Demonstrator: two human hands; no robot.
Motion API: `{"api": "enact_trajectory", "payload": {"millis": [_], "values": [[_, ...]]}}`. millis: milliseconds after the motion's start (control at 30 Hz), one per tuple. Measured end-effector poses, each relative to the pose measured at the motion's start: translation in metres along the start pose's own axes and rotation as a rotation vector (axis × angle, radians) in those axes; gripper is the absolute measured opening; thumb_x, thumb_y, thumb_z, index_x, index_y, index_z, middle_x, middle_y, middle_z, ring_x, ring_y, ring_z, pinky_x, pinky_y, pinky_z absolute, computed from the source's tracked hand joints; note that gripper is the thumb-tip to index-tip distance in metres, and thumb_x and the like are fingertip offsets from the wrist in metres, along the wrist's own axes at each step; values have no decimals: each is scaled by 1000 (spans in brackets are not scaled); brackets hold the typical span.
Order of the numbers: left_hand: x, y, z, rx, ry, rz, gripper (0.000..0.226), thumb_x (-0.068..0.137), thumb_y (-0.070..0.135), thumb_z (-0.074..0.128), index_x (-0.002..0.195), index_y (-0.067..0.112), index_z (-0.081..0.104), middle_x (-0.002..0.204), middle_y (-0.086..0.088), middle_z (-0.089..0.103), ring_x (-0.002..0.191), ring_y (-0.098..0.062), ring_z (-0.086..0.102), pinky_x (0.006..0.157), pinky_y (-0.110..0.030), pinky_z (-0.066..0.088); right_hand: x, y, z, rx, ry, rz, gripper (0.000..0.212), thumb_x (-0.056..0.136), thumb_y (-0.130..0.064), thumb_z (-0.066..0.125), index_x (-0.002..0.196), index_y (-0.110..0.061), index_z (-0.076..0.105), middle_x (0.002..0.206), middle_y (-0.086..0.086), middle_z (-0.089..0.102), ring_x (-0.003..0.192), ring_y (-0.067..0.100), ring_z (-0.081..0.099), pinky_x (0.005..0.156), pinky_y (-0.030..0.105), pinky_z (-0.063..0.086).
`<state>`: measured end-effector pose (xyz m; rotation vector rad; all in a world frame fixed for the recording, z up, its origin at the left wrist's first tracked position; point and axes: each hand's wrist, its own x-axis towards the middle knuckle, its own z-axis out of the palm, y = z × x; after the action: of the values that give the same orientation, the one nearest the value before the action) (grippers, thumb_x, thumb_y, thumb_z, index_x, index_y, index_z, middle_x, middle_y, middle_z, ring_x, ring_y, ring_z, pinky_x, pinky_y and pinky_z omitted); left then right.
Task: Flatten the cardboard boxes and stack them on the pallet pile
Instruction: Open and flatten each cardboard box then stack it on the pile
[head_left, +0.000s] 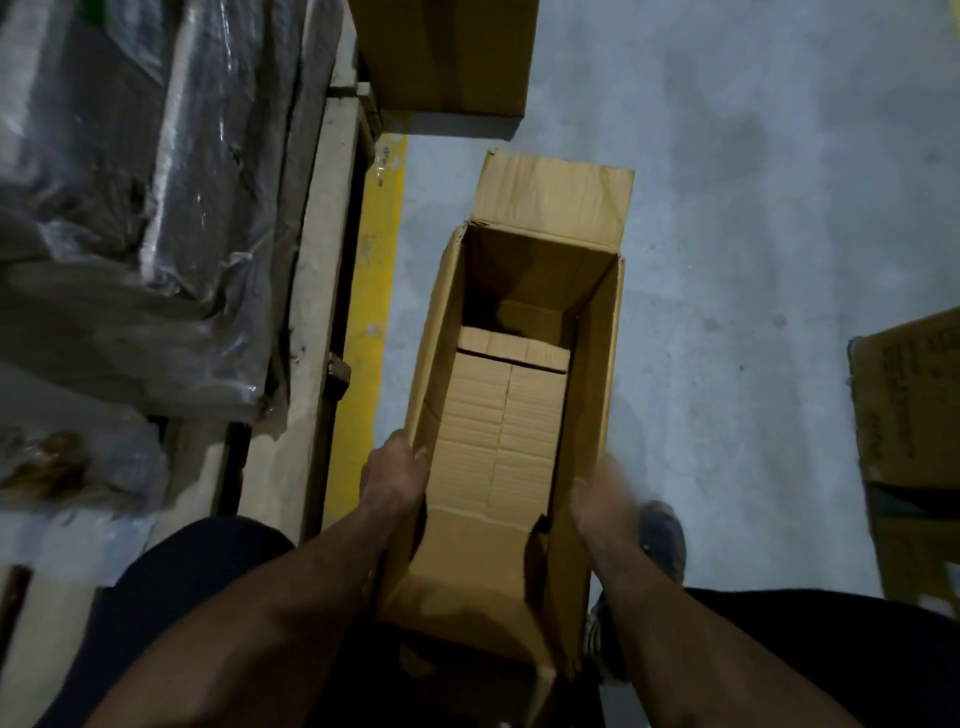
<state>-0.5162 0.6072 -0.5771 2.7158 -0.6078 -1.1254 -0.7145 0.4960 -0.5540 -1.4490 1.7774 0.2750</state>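
A long open cardboard box (592, 364) stands in front of me on the grey floor, its far flap up and its inner bottom flaps visible. My left hand (395, 475) grips the box's left wall near its close end, thumb over the rim. My right hand (602, 499) holds the right wall from outside; it is motion-blurred and its fingers are hard to make out. The pallet pile (311, 260) runs along the left, topped with plastic-wrapped goods (130, 208).
A yellow floor line (374, 291) runs between the pallet and the box. Another cardboard box (447, 52) sits at the top centre. A printed carton (909, 405) stands at the right edge. My shoe (662, 535) is just right of the box.
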Motion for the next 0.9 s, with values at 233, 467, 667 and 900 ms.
{"api": "enact_trajectory", "payload": {"millis": [233,467,667,900], "values": [[0,1,2,-89,82,11,26,99,23,57,112,3,65,111,-20,67,104,-40,62,81,-37,49,1,3,0,-4,10,-33,33,96,-7,49,129,-11,53,117,15,64,102,32,61,87,37,50],[-23,9,-17,-188,168,131,22,96,22,59,105,3,66,104,-19,68,95,-41,62,81,-40,53,-24,-4,-30,0,106,-102,35,96,-11,52,131,-11,56,121,15,63,110,37,59,90,41,48],[-64,31,-55,-222,265,252,18,93,20,61,100,4,63,88,-14,62,87,-37,61,72,-35,45,-66,-7,-73,49,217,-203,27,96,-13,55,123,-10,59,115,14,65,103,36,62,85,41,53],[-121,58,-104,-186,388,439,30,94,24,58,119,9,54,113,-14,64,106,-37,60,80,-38,45,-119,-10,-122,173,321,-253,18,100,-15,54,115,-9,61,104,11,64,89,31,60,72,34,47]]}}
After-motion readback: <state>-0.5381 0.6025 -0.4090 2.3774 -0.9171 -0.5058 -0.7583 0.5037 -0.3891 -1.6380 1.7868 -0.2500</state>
